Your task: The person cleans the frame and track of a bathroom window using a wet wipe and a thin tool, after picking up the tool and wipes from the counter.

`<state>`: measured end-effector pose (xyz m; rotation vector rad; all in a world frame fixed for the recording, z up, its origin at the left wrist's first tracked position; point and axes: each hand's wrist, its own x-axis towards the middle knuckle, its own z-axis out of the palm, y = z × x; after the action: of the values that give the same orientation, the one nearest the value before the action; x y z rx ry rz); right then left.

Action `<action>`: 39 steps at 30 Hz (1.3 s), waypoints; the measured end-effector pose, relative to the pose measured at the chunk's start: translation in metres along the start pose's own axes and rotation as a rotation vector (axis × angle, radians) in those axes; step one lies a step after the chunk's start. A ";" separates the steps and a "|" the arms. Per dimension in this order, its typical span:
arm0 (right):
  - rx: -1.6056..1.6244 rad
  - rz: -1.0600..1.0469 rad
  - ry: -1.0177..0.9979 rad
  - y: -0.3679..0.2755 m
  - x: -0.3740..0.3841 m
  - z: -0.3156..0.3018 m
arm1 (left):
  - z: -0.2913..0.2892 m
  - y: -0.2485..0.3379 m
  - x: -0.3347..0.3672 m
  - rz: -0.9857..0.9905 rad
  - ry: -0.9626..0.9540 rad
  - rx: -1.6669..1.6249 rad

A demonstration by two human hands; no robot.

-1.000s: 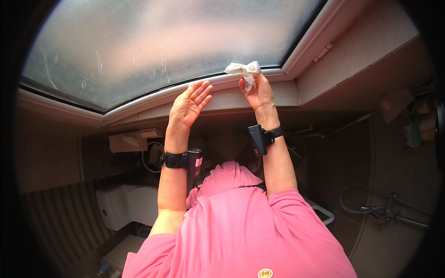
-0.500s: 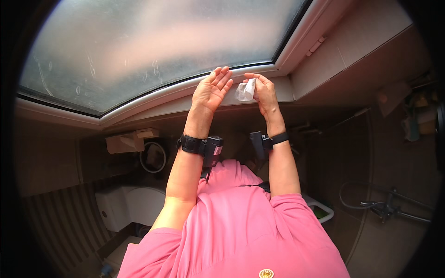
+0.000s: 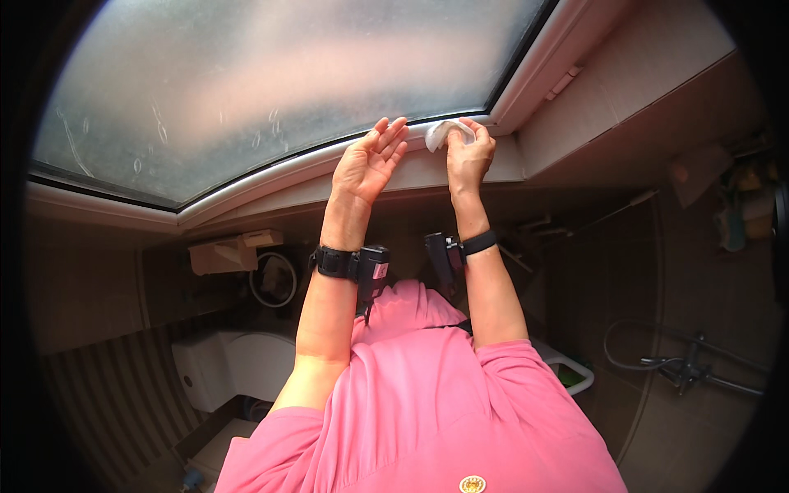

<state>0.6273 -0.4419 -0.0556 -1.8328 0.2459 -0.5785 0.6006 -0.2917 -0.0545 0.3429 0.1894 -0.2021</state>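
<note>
In front of me is a large frosted window with a pale frame along its lower edge. My right hand pinches a crumpled white tissue close to the lower right corner of the frame. Whether the tissue touches the frame I cannot tell. My left hand is held palm up beside it, fingers stretched out and nothing in them, near the frame's lower edge. Each wrist wears a black strap with a dark box.
A shower mixer with hose is on the wall at the right. Lower left stands a white toilet. A round ring and a small box-like holder are at the left. The tiled window reveal rises at the right.
My right hand has turned and moved slightly up and left, taking the tissue nearer the window frame. My left hand has shifted a little to the left, still open.
</note>
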 end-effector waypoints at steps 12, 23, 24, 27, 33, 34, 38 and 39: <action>0.034 0.071 -0.034 -0.039 -0.020 0.032 | 0.000 0.010 0.002 -0.166 -0.126 -0.272; 0.687 0.378 0.010 -0.006 0.006 0.026 | -0.001 0.007 0.002 -0.223 -0.136 -0.520; 0.726 0.375 0.035 -0.002 0.009 0.025 | 0.001 0.006 0.001 -0.225 -0.138 -0.521; 0.787 0.336 0.104 0.000 0.022 0.013 | 0.005 0.004 0.000 -0.209 -0.110 -0.502; 0.843 0.311 0.219 -0.002 0.041 -0.013 | -0.002 0.008 -0.001 -0.192 -0.140 -0.478; 0.803 0.327 0.178 -0.004 0.038 -0.016 | -0.002 0.007 0.000 -0.200 -0.128 -0.482; 0.660 0.328 -0.115 0.013 0.011 0.006 | 0.004 0.005 0.001 -0.209 -0.088 -0.459; 0.603 0.287 -0.126 0.009 0.002 0.016 | 0.003 0.005 0.001 -0.211 -0.088 -0.459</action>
<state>0.6382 -0.4321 -0.0672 -1.2158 0.2155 -0.2894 0.6030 -0.2883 -0.0505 -0.1429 0.1796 -0.3725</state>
